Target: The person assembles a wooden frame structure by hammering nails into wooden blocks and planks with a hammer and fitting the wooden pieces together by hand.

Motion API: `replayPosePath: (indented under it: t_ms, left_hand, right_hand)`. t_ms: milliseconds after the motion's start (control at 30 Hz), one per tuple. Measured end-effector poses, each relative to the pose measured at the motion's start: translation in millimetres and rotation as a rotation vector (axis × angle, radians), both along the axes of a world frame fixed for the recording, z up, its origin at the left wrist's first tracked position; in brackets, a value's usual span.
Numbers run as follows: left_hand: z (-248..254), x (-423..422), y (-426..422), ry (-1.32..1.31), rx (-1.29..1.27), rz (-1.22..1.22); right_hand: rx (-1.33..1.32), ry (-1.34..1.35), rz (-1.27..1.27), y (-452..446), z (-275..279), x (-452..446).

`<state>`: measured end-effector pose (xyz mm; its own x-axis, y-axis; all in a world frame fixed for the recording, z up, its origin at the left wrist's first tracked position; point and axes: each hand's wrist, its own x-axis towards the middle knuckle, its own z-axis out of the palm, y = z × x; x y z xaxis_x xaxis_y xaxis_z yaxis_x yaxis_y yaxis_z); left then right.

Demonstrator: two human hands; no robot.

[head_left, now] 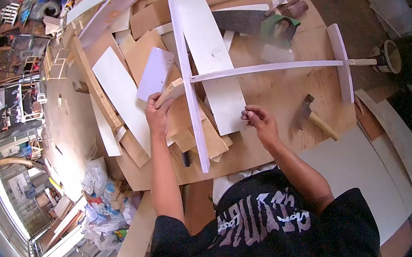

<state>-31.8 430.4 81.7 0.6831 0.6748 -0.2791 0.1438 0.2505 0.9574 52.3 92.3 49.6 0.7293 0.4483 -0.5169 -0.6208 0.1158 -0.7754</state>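
Observation:
A white wooden frame lies on the workbench (270,146): a long upright board (192,104), a thin crossbar (265,69) and a shorter end board (340,60) at the right. My left hand (157,115) grips a short wooden block (170,90) that meets the left side of the long board. To the right of that board, my right hand (261,120) hovers over a wide white plank (215,55) with thumb and fingertips pinched together. Whatever they hold is too small to make out. A hammer (318,120) lies to the right of this hand.
A handsaw (244,20) with a green handle lies near the far side. Offcuts and boards (122,95) cover the bench's left part. White sheets (349,162) lean at the right. A bucket (391,57) stands beyond the end board, and plastic bags (100,213) sit on the floor.

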Motion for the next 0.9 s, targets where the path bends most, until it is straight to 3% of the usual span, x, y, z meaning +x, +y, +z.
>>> replayPosePath:
  t_ms: [67, 100, 167, 200, 267, 400, 467, 633, 700, 800, 900]
  left_hand:
    - [11.6, 5.3, 1.5, 0.159, 0.269, -0.1]
    - [21.5, 10.1, 2.5, 0.144, 0.265, -0.108]
    - [36.4, 18.3, 2.2, 0.329, 0.456, -0.21]
    - [32.7, 18.6, 5.9, 0.317, 0.447, -0.221]
    - [22.7, 21.1, 12.7, 0.268, 0.498, -0.262]
    - [26.8, 25.8, 10.7, 0.249, 0.622, -0.234]
    - [13.3, 25.6, 16.1, 0.28, 0.694, -0.254]
    - [17.8, 33.1, 5.2, 0.341, 0.74, -0.22]
    - [24.4, 34.3, -0.1, 0.466, 0.766, -0.248]
    - [22.9, 30.9, -4.0, 0.383, 0.872, -0.282]
    - [24.4, 27.1, -10.9, 0.423, 0.817, -0.302]
  right_hand:
    - [0.065, 0.036, -0.145, -8.2, -16.2, -2.9]
    - [0.06, 0.022, -0.154, -10.9, -27.2, 0.2]
    - [0.082, 0.145, -0.481, -24.0, -49.0, 14.3]
    - [0.073, 0.134, -0.493, -33.3, -51.8, 23.9]
    - [0.306, 0.304, -0.595, -49.6, -52.7, 62.0]
    - [0.471, 0.372, -0.55, -46.8, -45.5, 122.3]
    - [0.187, 0.266, -0.615, -27.3, -15.6, 142.7]
    - [0.192, 0.091, -0.613, -7.1, -3.4, 151.4]
    - [-0.087, -0.009, -0.656, 2.5, 4.5, 152.1]
    - [-0.054, 0.016, -0.716, -2.2, -42.7, 171.2]
    - [0.014, -0.051, -0.721, -5.7, 1.8, 165.2]
